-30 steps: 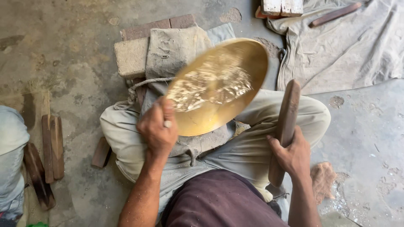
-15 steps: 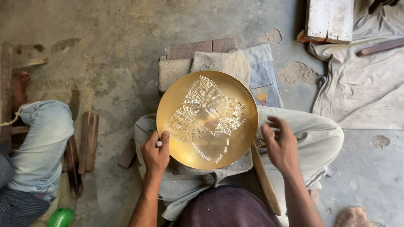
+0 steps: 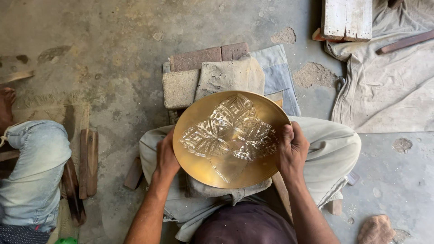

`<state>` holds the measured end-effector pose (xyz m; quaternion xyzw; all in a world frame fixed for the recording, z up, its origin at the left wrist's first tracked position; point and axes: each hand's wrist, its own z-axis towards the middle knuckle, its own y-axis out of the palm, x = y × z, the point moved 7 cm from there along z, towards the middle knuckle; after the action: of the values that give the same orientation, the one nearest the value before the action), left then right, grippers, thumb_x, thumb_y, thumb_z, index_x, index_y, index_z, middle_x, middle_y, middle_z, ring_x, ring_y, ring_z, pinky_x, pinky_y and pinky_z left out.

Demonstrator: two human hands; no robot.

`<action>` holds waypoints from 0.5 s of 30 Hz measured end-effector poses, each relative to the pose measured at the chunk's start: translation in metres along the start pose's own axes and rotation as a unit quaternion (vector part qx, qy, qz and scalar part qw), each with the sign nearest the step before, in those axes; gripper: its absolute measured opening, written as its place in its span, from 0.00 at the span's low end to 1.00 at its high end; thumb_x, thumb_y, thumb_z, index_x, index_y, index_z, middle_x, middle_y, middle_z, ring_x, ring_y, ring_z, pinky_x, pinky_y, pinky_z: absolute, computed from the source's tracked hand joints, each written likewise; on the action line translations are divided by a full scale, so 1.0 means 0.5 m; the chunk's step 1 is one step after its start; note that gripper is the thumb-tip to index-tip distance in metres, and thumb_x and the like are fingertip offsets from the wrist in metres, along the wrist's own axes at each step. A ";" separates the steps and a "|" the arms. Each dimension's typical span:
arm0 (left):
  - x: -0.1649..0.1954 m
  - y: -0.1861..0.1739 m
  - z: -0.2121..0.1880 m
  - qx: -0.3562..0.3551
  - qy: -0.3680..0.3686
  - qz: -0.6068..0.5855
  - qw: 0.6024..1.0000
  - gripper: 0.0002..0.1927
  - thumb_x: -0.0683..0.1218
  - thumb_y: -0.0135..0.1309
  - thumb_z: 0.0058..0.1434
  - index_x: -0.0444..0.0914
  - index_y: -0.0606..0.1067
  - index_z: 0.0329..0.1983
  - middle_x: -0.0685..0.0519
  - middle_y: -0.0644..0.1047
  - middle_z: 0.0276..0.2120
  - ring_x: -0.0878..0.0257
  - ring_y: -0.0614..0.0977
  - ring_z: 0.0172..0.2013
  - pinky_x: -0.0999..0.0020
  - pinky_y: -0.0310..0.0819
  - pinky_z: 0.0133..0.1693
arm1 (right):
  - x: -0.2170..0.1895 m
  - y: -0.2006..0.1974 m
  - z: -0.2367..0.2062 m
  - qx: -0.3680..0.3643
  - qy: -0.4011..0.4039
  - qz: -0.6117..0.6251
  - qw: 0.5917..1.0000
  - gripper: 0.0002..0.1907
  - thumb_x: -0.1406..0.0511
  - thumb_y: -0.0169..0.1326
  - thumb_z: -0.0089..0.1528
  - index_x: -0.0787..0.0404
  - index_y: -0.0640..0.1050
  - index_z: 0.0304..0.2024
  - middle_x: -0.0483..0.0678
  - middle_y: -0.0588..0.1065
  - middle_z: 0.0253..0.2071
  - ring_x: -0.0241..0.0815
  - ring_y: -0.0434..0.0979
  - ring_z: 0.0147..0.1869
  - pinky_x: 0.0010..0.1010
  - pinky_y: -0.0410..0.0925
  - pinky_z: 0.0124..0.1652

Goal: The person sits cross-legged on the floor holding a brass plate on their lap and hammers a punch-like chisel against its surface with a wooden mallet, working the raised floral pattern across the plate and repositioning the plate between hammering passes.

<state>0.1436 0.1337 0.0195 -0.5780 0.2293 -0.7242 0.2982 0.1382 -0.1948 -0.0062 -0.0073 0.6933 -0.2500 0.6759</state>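
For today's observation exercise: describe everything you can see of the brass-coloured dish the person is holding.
The dish is round, shallow and golden, looking like polished brass. Its hollow faces the camera, with an embossed leaf-like pattern across the middle and a smooth plain rim. It is held above the person's lap, the left hand gripping its left edge and the right hand its right edge, thumb over the rim.

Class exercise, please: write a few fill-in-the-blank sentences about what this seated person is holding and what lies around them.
1. Both hands, left hand and right hand, grip a round ____-coloured dish.
2. The pattern on the dish looks like a ____.
3. Beyond the dish lie bricks on the ____ floor.

Missing words: gold; flower; concrete
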 end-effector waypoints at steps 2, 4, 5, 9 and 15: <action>-0.016 0.031 0.009 -0.066 -0.084 0.025 0.994 0.24 0.48 0.57 0.61 0.39 0.69 0.60 0.43 0.81 0.45 0.40 0.83 0.41 0.50 0.78 0.40 | 0.003 -0.001 0.000 0.001 -0.003 0.020 1.000 0.22 0.52 0.44 0.75 0.66 0.72 0.40 0.40 0.63 0.25 0.31 0.58 0.32 0.26 0.58 0.32; -0.013 0.034 0.020 -0.064 -0.073 0.020 0.995 0.21 0.49 0.56 0.64 0.41 0.69 0.59 0.44 0.82 0.44 0.41 0.85 0.40 0.50 0.79 0.40 | 0.009 -0.003 0.002 0.015 0.010 0.009 1.000 0.23 0.52 0.44 0.75 0.66 0.71 0.39 0.40 0.62 0.25 0.31 0.58 0.32 0.26 0.58 0.32; -0.012 0.035 0.026 -0.064 -0.067 0.013 0.996 0.20 0.50 0.56 0.65 0.42 0.69 0.58 0.45 0.83 0.43 0.42 0.85 0.40 0.50 0.80 0.39 | 0.012 -0.005 0.004 0.024 0.015 0.000 1.000 0.23 0.52 0.44 0.74 0.67 0.71 0.39 0.40 0.62 0.25 0.31 0.58 0.31 0.26 0.58 0.32; 0.017 0.021 0.044 -0.003 0.076 0.057 0.995 0.21 0.48 0.55 0.63 0.39 0.69 0.57 0.41 0.82 0.41 0.42 0.84 0.36 0.50 0.78 0.35 | 0.011 -0.007 0.006 0.024 -0.003 -0.002 1.000 0.23 0.53 0.44 0.75 0.67 0.69 0.38 0.41 0.59 0.26 0.31 0.56 0.33 0.26 0.57 0.32; 0.024 0.034 0.050 -0.041 0.126 0.038 0.990 0.11 0.46 0.55 0.62 0.37 0.74 0.45 0.40 0.80 0.33 0.40 0.83 0.34 0.50 0.77 0.34 | -0.005 -0.009 0.006 0.018 -0.014 0.027 0.999 0.23 0.54 0.44 0.75 0.67 0.70 0.38 0.40 0.59 0.25 0.31 0.55 0.31 0.26 0.55 0.31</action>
<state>0.1691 0.1138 0.0221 -0.4846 0.3163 -0.7694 0.2705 0.1399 -0.1987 -0.0024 0.0201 0.6789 -0.2443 0.6921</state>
